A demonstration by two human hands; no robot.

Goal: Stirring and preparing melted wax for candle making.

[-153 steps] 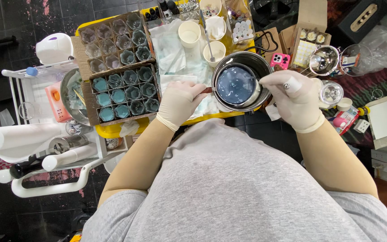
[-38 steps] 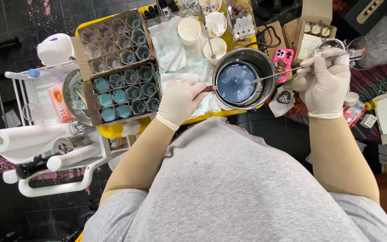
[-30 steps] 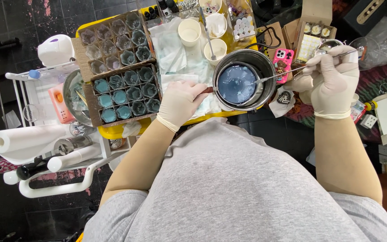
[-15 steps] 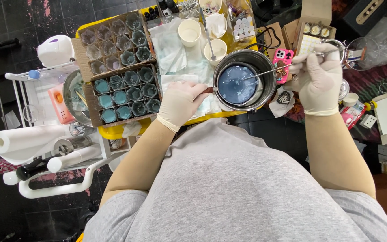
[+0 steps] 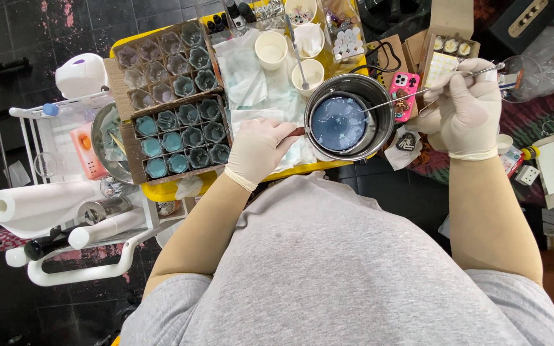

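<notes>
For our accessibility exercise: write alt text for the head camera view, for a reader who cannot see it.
Seen from above, a person in pale gloves stirs blue liquid in a small pot inside a steel pot: the right hand holds a long metal spoon, the left hand grips the pot handle. Beside them, cardboard trays hold small cups, some filled blue.

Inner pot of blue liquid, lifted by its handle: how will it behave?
The inner pot is probably heavy for its size, being nearly full. Its liquid looks likely to slosh if tilted. The left hand grips only a side handle, so it may tip.
</notes>
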